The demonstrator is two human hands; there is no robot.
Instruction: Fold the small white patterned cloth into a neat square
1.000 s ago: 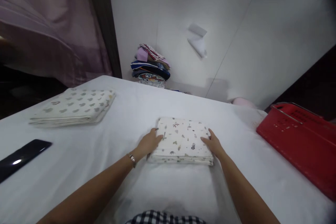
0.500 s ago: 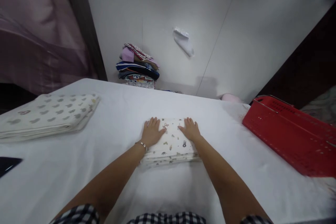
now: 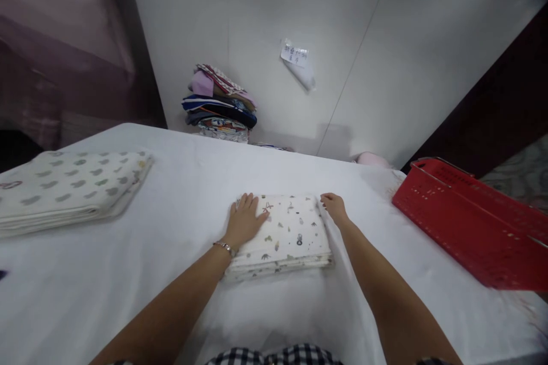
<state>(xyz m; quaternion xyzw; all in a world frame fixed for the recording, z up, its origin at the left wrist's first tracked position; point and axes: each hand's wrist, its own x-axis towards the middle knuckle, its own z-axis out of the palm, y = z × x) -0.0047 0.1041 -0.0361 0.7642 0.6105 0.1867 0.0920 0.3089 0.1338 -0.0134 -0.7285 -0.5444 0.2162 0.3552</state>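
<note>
A small folded cloth, cream with little printed figures, lies on the white table just ahead of me. My left hand rests flat on its left part, fingers stretched out and spread. My right hand is at the cloth's far right corner, fingers curled against the edge; whether it pinches the fabric I cannot make out. A thin bracelet sits on my left wrist.
A larger folded cloth with grey shapes lies at the left. A red plastic basket sits on the table's right end. A pile of folded clothes stands by the white wall behind, below a paper note.
My right hand slid from the top of the cloth out to its far right corner. The left hand stayed flat on the left part. The view shifted slightly.
</note>
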